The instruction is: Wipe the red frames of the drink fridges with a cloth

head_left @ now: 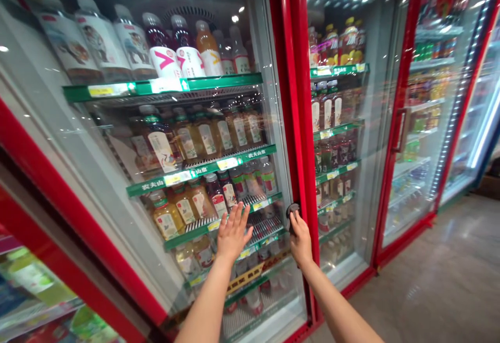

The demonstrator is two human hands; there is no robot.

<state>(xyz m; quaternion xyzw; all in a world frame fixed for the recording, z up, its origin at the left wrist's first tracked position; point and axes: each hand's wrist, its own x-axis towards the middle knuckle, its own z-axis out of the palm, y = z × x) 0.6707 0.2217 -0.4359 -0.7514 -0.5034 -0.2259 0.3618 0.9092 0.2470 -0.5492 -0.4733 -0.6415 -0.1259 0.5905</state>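
Observation:
A glass-fronted drinks fridge stands before me, its red door frame (pixel 295 124) running up the right side. My left hand (pixel 234 232) is raised flat with fingers spread, in front of the glass door (pixel 269 259); whether the palm touches it I cannot tell. Behind it, bottled drinks (pixel 216 194) line the shelves. My right hand (pixel 301 241) is closed at the frame, its fingers on a small dark rounded object (pixel 292 211). The hand covers part of that object, and its kind is not clear.
To the right stand more red-framed fridges, one with a red door handle (pixel 399 130). Green price rails (pixel 164 87) carry tags along the shelves. At lower left, another red-edged case holds green packages (pixel 39 275). A grey floor (pixel 422 275) spreads at lower right.

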